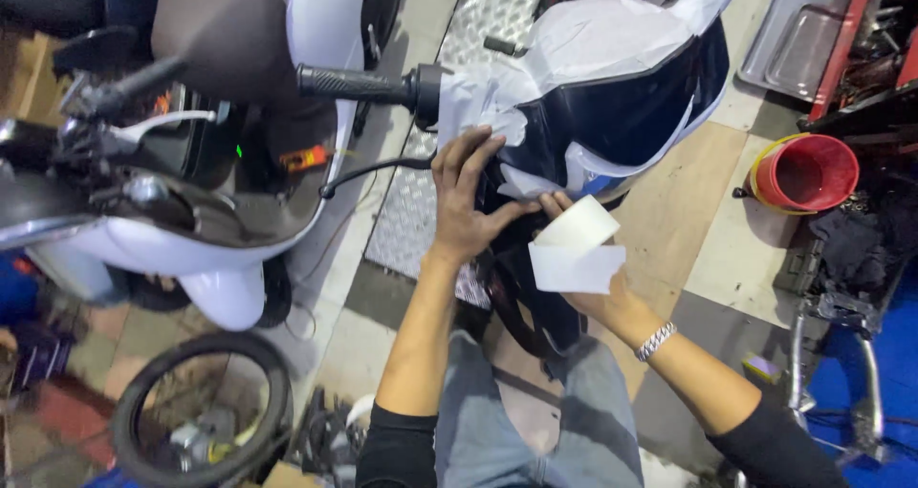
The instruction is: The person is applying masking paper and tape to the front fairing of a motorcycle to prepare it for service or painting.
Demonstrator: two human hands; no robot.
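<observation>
Against the front of the dark blue scooter fairing (622,115), half wrapped in white protective sheeting (612,34), the left hand (466,196) lies flat, fingers spread and holding nothing, just below the black handlebar grip (349,84). Just beside it, the right hand (588,278), a metal bracelet (656,341) at its wrist, has its fingers closed around a roll of white tape (579,228), a loose white strip (577,268) hanging under it. A red bucket (808,173) stands well apart on the tiled floor (736,249).
</observation>
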